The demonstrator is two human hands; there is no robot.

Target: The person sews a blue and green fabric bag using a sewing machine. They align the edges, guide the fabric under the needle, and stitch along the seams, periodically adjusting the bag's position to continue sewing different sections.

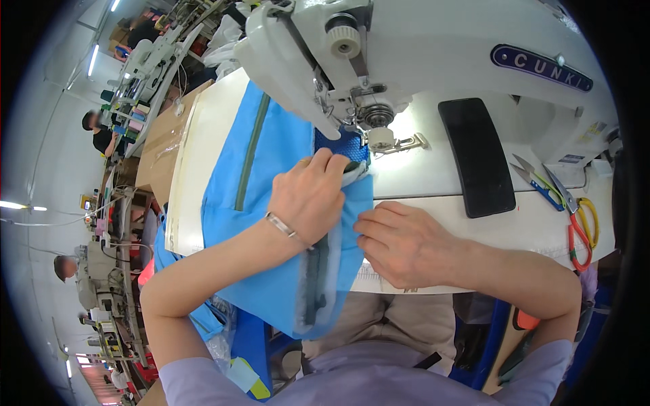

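A light blue fabric piece (227, 159) lies on the table under the sewing machine (433, 40) and hangs over the front edge. A dark green strip (253, 152) runs along its left part. Dark blue mesh (338, 143) shows beside the needle area. My left hand (310, 196) is closed on the fabric's folded, padded edge just in front of the presser foot. Its fingertips are partly hidden. At the fabric's right edge, my right hand (406, 243) has its fingers curled and pinched on the blue cloth. A grey-and-white band (317, 284) hangs below my left wrist.
A black phone (477, 159) lies right of the needle. Beyond it are blue-handled thread snips (542, 186) and red-and-yellow-handled scissors (575, 227). A cardboard box (159, 152) stands left of the table. Other people and sewing machines are farther left.
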